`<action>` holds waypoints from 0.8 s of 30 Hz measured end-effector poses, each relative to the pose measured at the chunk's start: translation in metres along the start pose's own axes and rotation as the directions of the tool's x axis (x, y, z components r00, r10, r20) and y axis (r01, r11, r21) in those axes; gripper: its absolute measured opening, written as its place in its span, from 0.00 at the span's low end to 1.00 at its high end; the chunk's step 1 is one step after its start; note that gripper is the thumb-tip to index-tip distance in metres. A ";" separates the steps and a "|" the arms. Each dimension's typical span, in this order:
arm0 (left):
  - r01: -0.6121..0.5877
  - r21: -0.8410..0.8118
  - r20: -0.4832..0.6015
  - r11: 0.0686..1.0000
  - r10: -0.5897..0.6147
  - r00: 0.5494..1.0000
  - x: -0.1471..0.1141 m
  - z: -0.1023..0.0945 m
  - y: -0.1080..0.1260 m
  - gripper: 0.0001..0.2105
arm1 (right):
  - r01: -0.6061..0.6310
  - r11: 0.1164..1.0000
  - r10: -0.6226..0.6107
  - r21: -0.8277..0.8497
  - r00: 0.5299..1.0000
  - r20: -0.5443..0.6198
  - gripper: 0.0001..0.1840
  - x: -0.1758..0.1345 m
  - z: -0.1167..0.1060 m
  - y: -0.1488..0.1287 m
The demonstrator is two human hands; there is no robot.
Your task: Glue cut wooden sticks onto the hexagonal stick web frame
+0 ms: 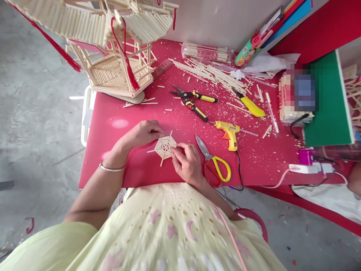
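A small hexagonal web of thin wooden sticks (pixel 163 149) lies on the red tabletop, with stick ends jutting out past its rim. At its upper left edge, my left hand (pixel 145 132) has its fingers curled closed; the fingertips meet the web there and hide that corner. My right hand (pixel 187 161) pinches the web's right side between thumb and fingers. Just right of that hand lie large scissors with red and yellow handles (pixel 216 162), blades apart. A yellow hot glue gun (pixel 229 133) rests on its side beyond them, a glue stick in its back.
A stick-built pavilion with red tassels (pixel 113 75) stands at the back left. Yellow-black pliers (pixel 194 99), a yellow utility knife (pixel 252 106), loose sticks (pixel 211 73) and shavings cover the back. A power strip (pixel 303 168) lies right, near another person's arm (pixel 354 176).
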State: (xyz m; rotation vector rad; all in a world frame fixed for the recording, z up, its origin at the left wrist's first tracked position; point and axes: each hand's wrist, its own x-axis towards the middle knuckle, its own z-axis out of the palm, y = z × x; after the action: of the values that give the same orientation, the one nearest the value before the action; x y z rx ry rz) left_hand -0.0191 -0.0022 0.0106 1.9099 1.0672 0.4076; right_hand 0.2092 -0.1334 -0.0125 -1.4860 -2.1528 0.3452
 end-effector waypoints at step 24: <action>0.131 0.082 -0.010 0.988 -0.131 0.991 0.008 0.006 0.007 0.12 | 0.043 0.999 -0.042 0.019 0.998 -0.048 0.15 0.001 0.002 0.002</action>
State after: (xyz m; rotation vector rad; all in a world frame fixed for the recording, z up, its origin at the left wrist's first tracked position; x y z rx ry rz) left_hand -0.0073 -0.0009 0.0118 1.8988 1.2217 0.2980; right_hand 0.2090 -0.1315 -0.0150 -1.4213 -2.1342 0.3119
